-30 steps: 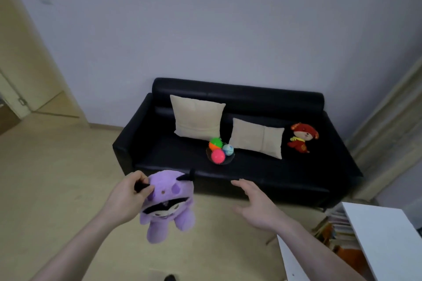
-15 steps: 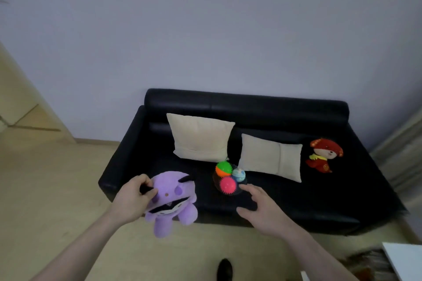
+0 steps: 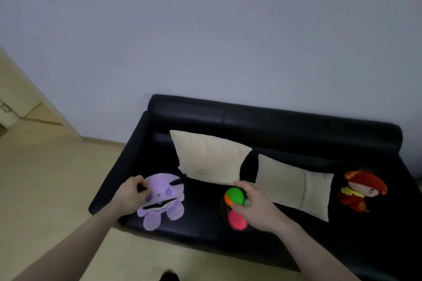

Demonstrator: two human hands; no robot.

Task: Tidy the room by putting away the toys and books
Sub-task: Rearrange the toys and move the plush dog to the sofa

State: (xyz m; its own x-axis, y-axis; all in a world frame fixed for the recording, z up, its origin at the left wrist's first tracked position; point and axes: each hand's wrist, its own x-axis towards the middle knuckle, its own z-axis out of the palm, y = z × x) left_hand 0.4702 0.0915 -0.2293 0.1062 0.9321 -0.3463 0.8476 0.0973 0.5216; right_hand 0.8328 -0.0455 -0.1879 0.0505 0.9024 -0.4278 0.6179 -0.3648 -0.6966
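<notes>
My left hand (image 3: 130,198) grips a purple plush toy (image 3: 164,198) by one black horn and holds it over the left end of the black sofa (image 3: 274,121) seat. My right hand (image 3: 258,207) lies over a clear bowl of spiky balls in the seat's middle, fingers curled over a pale ball that is mostly hidden. A green ball (image 3: 235,196), an orange one beside it and a pink ball (image 3: 237,220) show next to the hand. I cannot tell whether the fingers grip anything. A red plush doll (image 3: 363,189) sits at the sofa's right end.
Two beige cushions (image 3: 210,159) (image 3: 294,187) lean on the sofa back behind the bowl. The sofa stands against a plain wall. Light wooden floor (image 3: 45,189) spreads to the left and in front. A dark shoe tip (image 3: 169,277) shows at the bottom edge.
I have come closer to the sofa. The purple plush has moved forward over the seat, and my right hand, open in the air before, has come down onto the bowl of balls.
</notes>
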